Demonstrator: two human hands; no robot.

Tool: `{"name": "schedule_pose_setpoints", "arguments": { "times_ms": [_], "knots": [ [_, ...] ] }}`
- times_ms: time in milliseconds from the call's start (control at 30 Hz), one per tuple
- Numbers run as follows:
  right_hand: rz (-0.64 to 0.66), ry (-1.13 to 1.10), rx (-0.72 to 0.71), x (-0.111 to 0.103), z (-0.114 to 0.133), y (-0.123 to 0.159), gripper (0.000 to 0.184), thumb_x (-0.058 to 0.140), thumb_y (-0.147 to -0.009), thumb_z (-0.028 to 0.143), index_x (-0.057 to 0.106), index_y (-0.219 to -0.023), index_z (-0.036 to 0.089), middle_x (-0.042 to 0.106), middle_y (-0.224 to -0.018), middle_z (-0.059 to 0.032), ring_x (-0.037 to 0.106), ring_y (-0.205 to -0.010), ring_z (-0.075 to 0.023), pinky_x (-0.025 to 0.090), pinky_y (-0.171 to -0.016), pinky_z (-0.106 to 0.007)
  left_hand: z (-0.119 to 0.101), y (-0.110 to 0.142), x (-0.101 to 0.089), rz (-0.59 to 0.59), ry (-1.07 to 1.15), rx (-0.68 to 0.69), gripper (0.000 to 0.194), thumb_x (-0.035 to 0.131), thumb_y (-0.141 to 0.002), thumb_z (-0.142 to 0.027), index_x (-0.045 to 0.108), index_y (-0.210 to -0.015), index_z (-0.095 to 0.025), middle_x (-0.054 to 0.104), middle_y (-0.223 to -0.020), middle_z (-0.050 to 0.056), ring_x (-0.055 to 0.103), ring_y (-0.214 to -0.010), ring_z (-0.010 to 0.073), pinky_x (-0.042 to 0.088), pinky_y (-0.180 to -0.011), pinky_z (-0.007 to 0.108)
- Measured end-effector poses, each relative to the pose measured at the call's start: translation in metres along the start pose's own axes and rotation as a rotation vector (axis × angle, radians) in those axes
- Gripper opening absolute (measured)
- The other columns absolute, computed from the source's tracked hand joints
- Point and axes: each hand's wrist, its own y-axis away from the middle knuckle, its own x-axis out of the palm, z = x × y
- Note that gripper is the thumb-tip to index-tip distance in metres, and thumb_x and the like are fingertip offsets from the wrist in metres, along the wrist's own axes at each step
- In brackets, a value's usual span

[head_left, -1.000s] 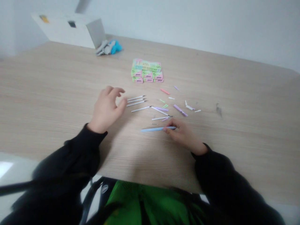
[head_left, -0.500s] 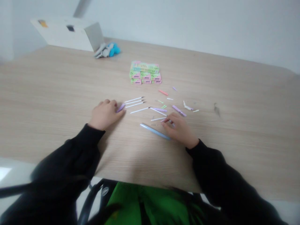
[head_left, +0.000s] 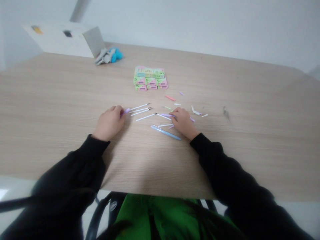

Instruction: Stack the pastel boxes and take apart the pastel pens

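Observation:
My left hand is closed on a small purple pen part, its fingertips at the left ends of several white pen refills with dark tips. The refills lie side by side on the wooden table. My right hand pinches the right end of a purple pen barrel, among more white refills. A translucent blue pen barrel lies just in front of that hand. The palm and fingers partly cover other purple pieces.
Beyond the hands, small green, white and purple parts and a red piece lie scattered. Green-and-pink boxes are stacked farther back. A grey and blue cloth-like bundle rests beside a white box at the back left.
My right hand has moved away from the refills near the blue barrel, up to the purple barrel, and taken its end. My left hand keeps the purple part, turned slightly. The view has shifted a little.

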Motion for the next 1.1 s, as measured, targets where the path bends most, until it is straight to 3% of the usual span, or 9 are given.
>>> {"name": "schedule_pose_setpoints", "arguments": {
  "times_ms": [133, 233, 333, 533, 633, 733, 967, 1100],
  "knots": [
    [0.012, 0.015, 0.011, -0.002, 0.001, 0.001, 0.026, 0.047, -0.095, 0.016, 0.072, -0.103, 0.017, 0.068, -0.107, -0.0135, 0.055, -0.105, -0.0296, 0.033, -0.092, -0.046, -0.008, -0.001, -0.008, -0.031, 0.191, 0.115, 0.027, 0.043, -0.093, -0.039, 0.058, -0.098, -0.017, 0.068, -0.089, 0.011, 0.061, -0.08, 0.0251, 0.046, -0.073, 0.036],
    [-0.104, -0.075, 0.064, -0.011, 0.002, 0.004, 0.027, 0.046, -0.094, 0.015, 0.069, -0.109, 0.016, 0.066, -0.11, -0.0137, 0.055, -0.106, -0.0285, 0.035, -0.094, -0.044, -0.018, 0.005, -0.013, -0.004, 0.403, 0.212, 0.025, 0.047, -0.094, -0.04, 0.057, -0.1, -0.018, 0.069, -0.089, 0.008, 0.063, -0.082, 0.0227, 0.047, -0.075, 0.034],
    [-0.212, -0.299, 0.083, -0.03, 0.006, 0.011, 0.028, 0.047, -0.094, 0.017, 0.067, -0.114, 0.016, 0.063, -0.106, -0.0122, 0.057, -0.101, -0.0246, 0.041, -0.091, -0.04, -0.031, 0.013, -0.013, 0.042, 0.648, 0.261, 0.024, 0.051, -0.095, -0.041, 0.056, -0.102, -0.018, 0.071, -0.088, 0.006, 0.065, -0.084, 0.021, 0.048, -0.079, 0.033],
    [-0.174, -0.92, 0.163, -0.061, 0.041, 0.032, 0.021, 0.058, -0.094, 0.04, 0.064, -0.106, 0.024, 0.067, -0.095, -0.0025, 0.063, -0.092, -0.0179, 0.049, -0.089, -0.035, -0.058, 0.026, -0.004, 0.235, 1.159, 0.308, 0.027, 0.058, -0.095, -0.039, 0.056, -0.108, -0.016, 0.073, -0.089, 0.008, 0.068, -0.083, 0.0187, 0.051, -0.082, 0.035],
    [-0.121, -1.1, 0.146, -0.057, 0.063, 0.038, 0.028, 0.069, -0.086, 0.044, 0.059, -0.102, 0.024, 0.07, -0.096, -0.0029, 0.067, -0.094, -0.018, 0.051, -0.09, -0.036, -0.069, 0.032, -0.003, 0.337, 1.237, 0.326, 0.027, 0.059, -0.095, -0.038, 0.062, -0.109, -0.015, 0.073, -0.092, 0.008, 0.068, -0.083, 0.0174, 0.053, -0.083, 0.034],
    [-0.092, -1.093, 0.132, -0.049, 0.075, 0.04, 0.031, 0.072, -0.083, 0.045, 0.058, -0.099, 0.023, 0.072, -0.097, -0.0042, 0.069, -0.095, -0.019, 0.052, -0.09, -0.036, -0.076, 0.035, -0.005, 0.43, 1.242, 0.354, 0.026, 0.058, -0.096, -0.038, 0.068, -0.099, -0.014, 0.074, -0.09, 0.009, 0.068, -0.086, 0.0178, 0.053, -0.084, 0.034],
    [-0.051, -1.028, 0.141, -0.048, 0.075, 0.041, 0.031, 0.073, -0.082, 0.047, 0.06, -0.092, 0.021, 0.073, -0.095, -0.0047, 0.07, -0.091, -0.0197, 0.053, -0.088, -0.038, -0.079, 0.034, -0.002, 0.493, 1.301, 0.376, 0.023, 0.061, -0.095, -0.036, 0.068, -0.096, -0.014, 0.07, -0.081, 0.005, 0.064, -0.073, 0.0131, 0.052, -0.072, 0.027],
    [-0.024, -1.074, 0.174, -0.047, 0.071, 0.042, 0.035, 0.078, -0.077, 0.049, 0.06, -0.092, 0.022, 0.072, -0.09, -0.0032, 0.069, -0.089, -0.0195, 0.052, -0.088, -0.039, -0.078, 0.035, 0.002, 0.589, 1.403, 0.271, 0.023, 0.059, -0.095, -0.037, 0.065, -0.094, -0.015, 0.062, -0.071, -0.001, 0.054, -0.055, 0.0077, 0.045, -0.052, 0.02]
  ]
}}
